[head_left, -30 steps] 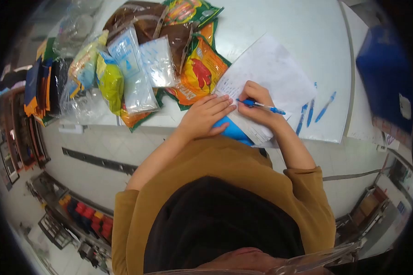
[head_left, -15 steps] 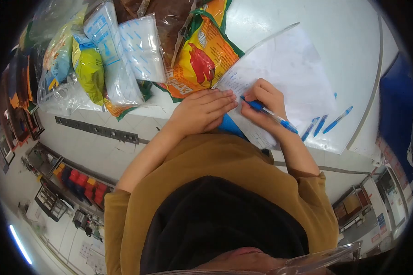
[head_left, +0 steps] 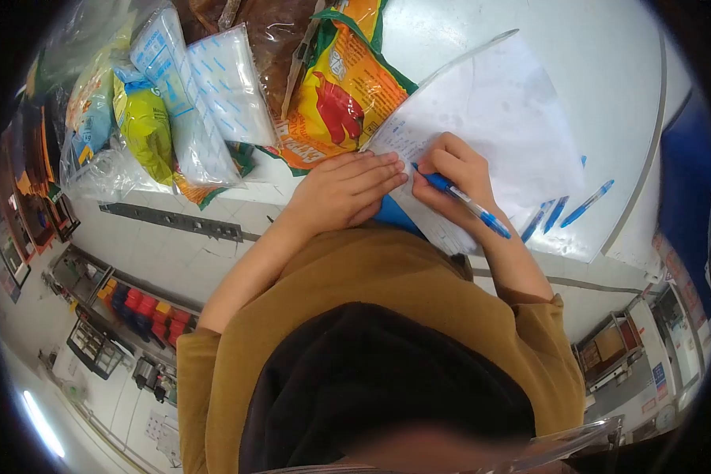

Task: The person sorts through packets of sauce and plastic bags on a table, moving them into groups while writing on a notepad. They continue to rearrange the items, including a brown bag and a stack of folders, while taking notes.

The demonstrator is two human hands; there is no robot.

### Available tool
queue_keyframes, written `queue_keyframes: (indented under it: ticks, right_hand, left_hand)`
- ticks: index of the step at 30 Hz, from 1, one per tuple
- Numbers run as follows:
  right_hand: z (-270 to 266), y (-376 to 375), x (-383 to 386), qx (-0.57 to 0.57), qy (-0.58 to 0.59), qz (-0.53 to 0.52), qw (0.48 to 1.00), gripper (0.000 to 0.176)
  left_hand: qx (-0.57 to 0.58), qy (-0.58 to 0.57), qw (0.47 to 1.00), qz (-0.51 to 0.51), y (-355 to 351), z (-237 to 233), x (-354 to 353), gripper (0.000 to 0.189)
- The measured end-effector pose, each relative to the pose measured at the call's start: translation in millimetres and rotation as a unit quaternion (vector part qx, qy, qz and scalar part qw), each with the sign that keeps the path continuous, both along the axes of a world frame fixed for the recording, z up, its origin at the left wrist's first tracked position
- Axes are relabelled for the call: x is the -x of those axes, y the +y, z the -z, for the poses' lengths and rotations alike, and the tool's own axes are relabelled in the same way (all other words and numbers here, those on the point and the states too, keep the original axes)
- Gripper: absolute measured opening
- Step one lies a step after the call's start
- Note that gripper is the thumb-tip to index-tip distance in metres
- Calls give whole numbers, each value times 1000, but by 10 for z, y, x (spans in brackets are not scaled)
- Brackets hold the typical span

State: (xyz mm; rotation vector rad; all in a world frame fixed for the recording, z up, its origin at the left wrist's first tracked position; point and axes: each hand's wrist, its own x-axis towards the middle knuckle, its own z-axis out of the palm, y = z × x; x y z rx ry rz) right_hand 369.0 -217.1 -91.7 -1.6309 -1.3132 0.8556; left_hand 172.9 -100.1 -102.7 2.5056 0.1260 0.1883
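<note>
My right hand (head_left: pixel 458 175) pinches a blue ballpoint pen (head_left: pixel 475 208), its tip down on the page of an open notebook (head_left: pixel 502 118). Lines of small blue handwriting fill the page's left part. Flat across the notebook's near left edge lies my left hand (head_left: pixel 341 188), fingers stretched and side by side, holding nothing. A bit of blue cover (head_left: pixel 399 215) shows beneath it. Just beyond my left hand is an orange and green packet (head_left: pixel 344 103) with red chillies printed on it.
Several blue pens (head_left: pixel 587 204) lie right of the notebook on the white table (head_left: pixel 442 31). To the left are clear plastic packs (head_left: pixel 231 83), a yellow-green packet (head_left: pixel 144 130) and a brown bag (head_left: pixel 268 39). Shelves with red and yellow bins (head_left: pixel 146 308) stand behind on the left.
The pen and my right hand have shifted very slightly at the page. My left hand stays in place, and the whole view has tilted a little.
</note>
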Motion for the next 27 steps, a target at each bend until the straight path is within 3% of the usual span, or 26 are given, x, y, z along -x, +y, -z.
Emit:
queue_keyframes:
  ticks: [27]
  right_hand:
    - [-7, -7, 14, -3, -10, 14, 1000, 20]
  left_hand:
    - [5, -4, 1000, -5, 1, -6, -1, 51]
